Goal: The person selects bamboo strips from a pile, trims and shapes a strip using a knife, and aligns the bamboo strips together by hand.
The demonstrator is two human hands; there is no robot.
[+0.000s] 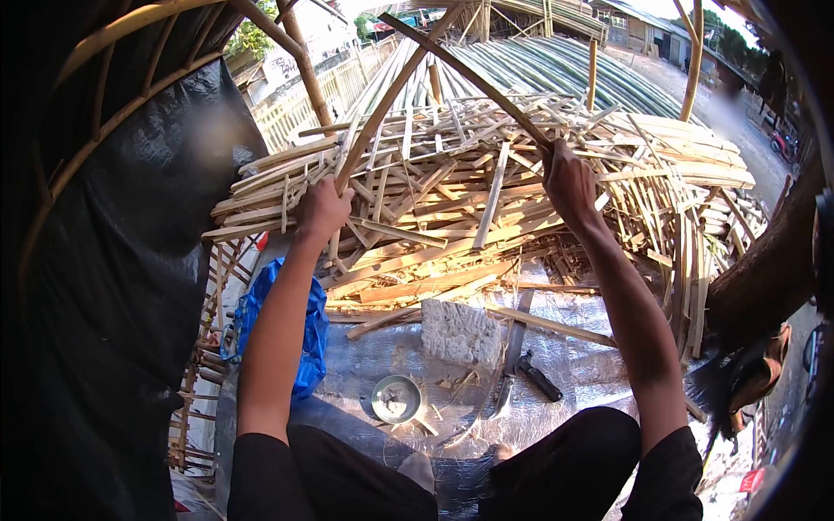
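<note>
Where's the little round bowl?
The round bowl is low in the head view, left of centre, on the shiny sheet, below-left of the pale block, right of the blue plastic.

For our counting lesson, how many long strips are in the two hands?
2: one strip rises from the left hand, the other strip from the right hand. More may be hidden within either grip.

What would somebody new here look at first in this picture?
Probably the long strip in the left hand and the darker strip in the right hand, which make a big X near the top of the view. Around and beyond the hands, a messy heap of pale strips spreads across the middle. The bright blue plastic stands out too, lower down on the left.
</note>
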